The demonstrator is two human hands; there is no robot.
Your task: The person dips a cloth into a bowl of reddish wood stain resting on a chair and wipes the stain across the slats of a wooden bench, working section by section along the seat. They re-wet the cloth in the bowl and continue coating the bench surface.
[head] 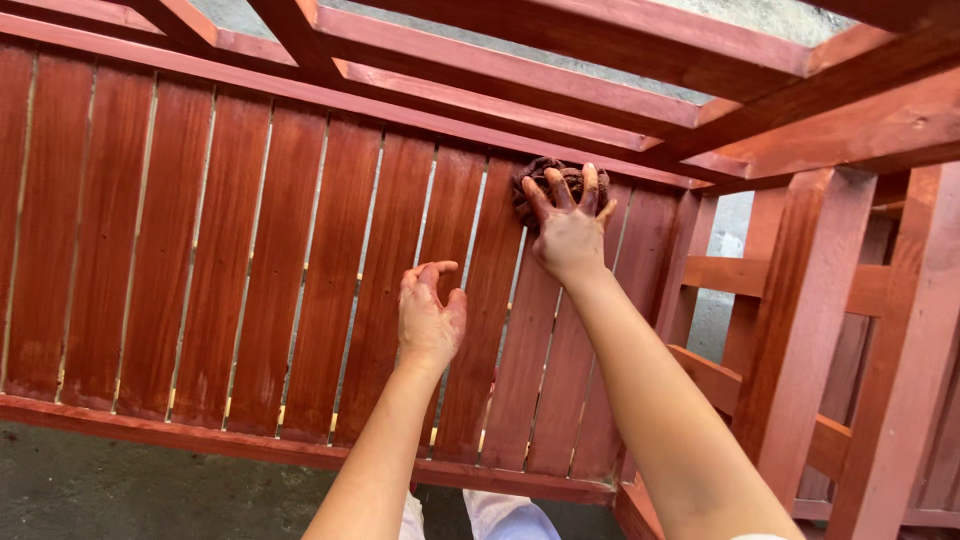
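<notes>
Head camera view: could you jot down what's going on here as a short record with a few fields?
Setting: red-brown slatted wooden frame, more stained furniture parts at right
Right hand: presses a dark stained rag against the slats near the top rail
Left hand: empty, fingers curled, resting on a slat lower down
Hands' look: smeared with reddish stain
Ground: grey concrete floor below the frame
Other people: none in view

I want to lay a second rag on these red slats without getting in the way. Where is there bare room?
The widest bare stretch is the slatted panel left of the left hand, between its top and bottom rails. It is crowded at the upper right, where the right hand presses a dark rag near the corner post.
</notes>
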